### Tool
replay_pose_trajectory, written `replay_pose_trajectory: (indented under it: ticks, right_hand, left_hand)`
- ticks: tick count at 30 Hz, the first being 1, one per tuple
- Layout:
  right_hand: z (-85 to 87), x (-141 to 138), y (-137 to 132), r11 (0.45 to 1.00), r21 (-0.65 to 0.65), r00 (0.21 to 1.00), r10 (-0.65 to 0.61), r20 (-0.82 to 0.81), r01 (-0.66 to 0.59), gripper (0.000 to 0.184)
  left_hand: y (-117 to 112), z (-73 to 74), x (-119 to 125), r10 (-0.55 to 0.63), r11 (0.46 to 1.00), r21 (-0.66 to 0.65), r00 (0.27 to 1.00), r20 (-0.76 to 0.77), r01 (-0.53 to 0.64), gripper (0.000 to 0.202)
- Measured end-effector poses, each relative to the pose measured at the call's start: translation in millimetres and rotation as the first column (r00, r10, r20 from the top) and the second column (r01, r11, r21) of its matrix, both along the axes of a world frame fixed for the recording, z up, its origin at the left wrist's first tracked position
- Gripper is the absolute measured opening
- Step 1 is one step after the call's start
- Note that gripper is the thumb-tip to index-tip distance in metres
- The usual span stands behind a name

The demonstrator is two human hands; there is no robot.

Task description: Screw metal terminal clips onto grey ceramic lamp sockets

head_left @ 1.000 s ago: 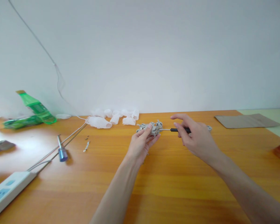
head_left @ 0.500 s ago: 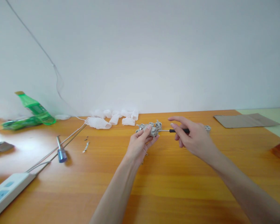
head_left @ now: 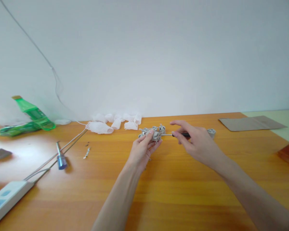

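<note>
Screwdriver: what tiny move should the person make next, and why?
Probably turn the screwdriver gently, because its thin tip reaches the grey part held in the left hand, and the right hand grips its handle.

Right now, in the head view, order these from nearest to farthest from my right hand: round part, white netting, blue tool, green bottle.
Your right hand:
1. Round part, just right.
2. White netting, left, by wall.
3. Blue tool, farther left.
4. Green bottle, far left.

Black screwdriver handle (head_left: 181,135), orange woodgrain tabletop (head_left: 183,195)
</note>
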State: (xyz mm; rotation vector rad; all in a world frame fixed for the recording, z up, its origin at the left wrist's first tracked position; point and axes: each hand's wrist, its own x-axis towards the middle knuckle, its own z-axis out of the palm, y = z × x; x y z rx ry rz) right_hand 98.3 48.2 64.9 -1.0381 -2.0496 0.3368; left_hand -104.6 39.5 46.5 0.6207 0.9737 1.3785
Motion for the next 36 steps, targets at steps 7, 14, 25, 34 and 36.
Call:
replay_pose_trajectory:
  ticks: [7, 14, 25, 34, 36]
  right_hand:
    - [2.8, -1.2, -4.4, 1.000, -0.009, 0.999, 0.002, -0.035, -0.002, 0.030]
    - [3.5, -1.2, -3.1, 0.997, 0.065, 0.999, 0.038, -0.007, -0.037, 0.031]
    - [2.0, -5.1, -5.5, 0.994, -0.081, 0.996, -0.077, -0.040, 0.074, 0.031]
    - [1.6, -3.0, -5.3, 1.000, 0.022, 0.995, 0.006, -0.100, -0.004, 0.030]
    - [1.4, -2.2, -5.4, 0.998, -0.017, 0.996, -0.066, -0.054, 0.065, 0.025]
  left_hand:
    - [-0.3, 2.5, -0.4, -0.001, 1.000, 0.000, 1.000, 0.011, 0.001, 0.018]
    - [-1.5, 4.3, 0.0, -0.013, 0.999, 0.036, 0.999, 0.029, 0.012, 0.019]
    - [-1.6, 1.0, 1.9, -0.002, 1.000, 0.025, 0.999, 0.032, 0.002, 0.017]
    - [-0.7, -0.4, 0.7, 0.001, 0.999, 0.032, 1.000, 0.016, -0.002, 0.020]
    - [-1.6, -2.9, 4.1, -0.013, 0.999, 0.040, 1.000, 0.024, 0.012, 0.021]
